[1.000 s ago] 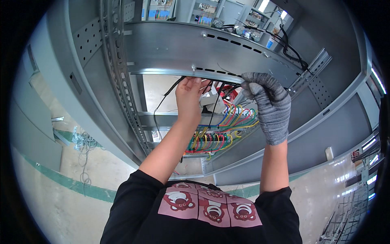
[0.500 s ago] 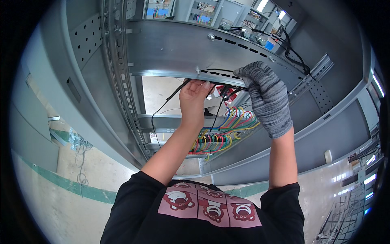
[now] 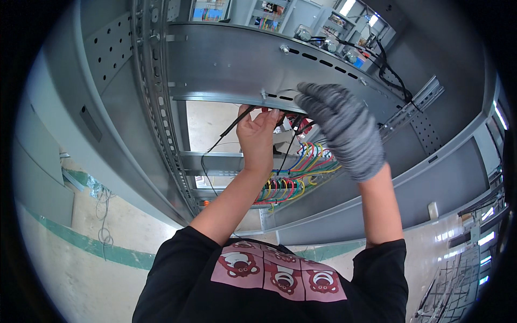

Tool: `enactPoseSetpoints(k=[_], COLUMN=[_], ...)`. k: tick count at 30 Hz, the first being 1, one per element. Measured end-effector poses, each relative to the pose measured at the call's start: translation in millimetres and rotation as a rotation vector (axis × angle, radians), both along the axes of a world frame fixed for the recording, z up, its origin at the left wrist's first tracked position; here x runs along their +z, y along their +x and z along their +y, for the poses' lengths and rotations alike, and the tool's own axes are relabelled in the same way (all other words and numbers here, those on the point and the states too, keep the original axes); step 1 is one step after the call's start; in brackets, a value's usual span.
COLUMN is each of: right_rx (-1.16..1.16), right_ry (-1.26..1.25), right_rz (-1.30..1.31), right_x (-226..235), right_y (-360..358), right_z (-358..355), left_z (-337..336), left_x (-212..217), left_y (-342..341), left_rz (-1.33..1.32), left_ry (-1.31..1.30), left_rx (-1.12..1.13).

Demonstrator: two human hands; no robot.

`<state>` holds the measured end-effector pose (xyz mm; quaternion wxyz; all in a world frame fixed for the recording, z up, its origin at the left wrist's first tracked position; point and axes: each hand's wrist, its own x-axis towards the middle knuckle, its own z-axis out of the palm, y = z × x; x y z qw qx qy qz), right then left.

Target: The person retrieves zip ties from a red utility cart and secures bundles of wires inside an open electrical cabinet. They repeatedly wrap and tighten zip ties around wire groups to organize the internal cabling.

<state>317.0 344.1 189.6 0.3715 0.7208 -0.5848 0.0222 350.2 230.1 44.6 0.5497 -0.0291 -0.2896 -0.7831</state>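
My bare left hand [image 3: 257, 129] is closed at the lower edge of a grey metal panel [image 3: 226, 64], its fingertips partly hidden behind that edge. A black cable [image 3: 232, 126] runs out from its fingers down to the left. My right hand [image 3: 339, 126], in a grey knitted glove, is in front of the panel beside the lower row of slots, its fingers pinched together. A thin black strip, like a cable tie [image 3: 288, 90], arcs from the slots to its fingertips. More black cables [image 3: 297, 123] hang under the panel between my hands.
Below are coloured wires [image 3: 315, 153] and a terminal row [image 3: 283, 184] on a metal crossbar. A perforated upright [image 3: 159, 107] stands at left. Black cables [image 3: 388, 70] lie at upper right. Loose grey wire [image 3: 103, 215] lies on the floor. Bolts [image 3: 284, 49] stick out of the panel.
My right hand has moved a little left along the slots, and less of the black strip shows. The left hand stays nearly where it was at the panel's edge.
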Motion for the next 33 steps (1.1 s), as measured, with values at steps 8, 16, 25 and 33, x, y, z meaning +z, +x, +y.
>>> enactPoseSetpoints(k=[8, 16, 25, 33], right_rx=[0.047, 0.032, 0.104, 0.086], right_ry=[-0.085, -0.179, -0.219, -0.212], right_rz=[-0.178, -0.312, -0.531, -0.606], right_x=[-17, -40, -52, -49], right_y=[3, 1, -13, -5], right_z=[2, -7, -19, -46], left_z=[-3, -1, 0, -10], left_x=[-3, -1, 3, -6], left_y=[0, 0, 4, -1], left_rz=[0.0, 0.007, 0.021, -0.017], left_ry=[-0.004, 0.013, -0.015, -0.044], left_rx=[0.01, 0.008, 0.03, 0.06])
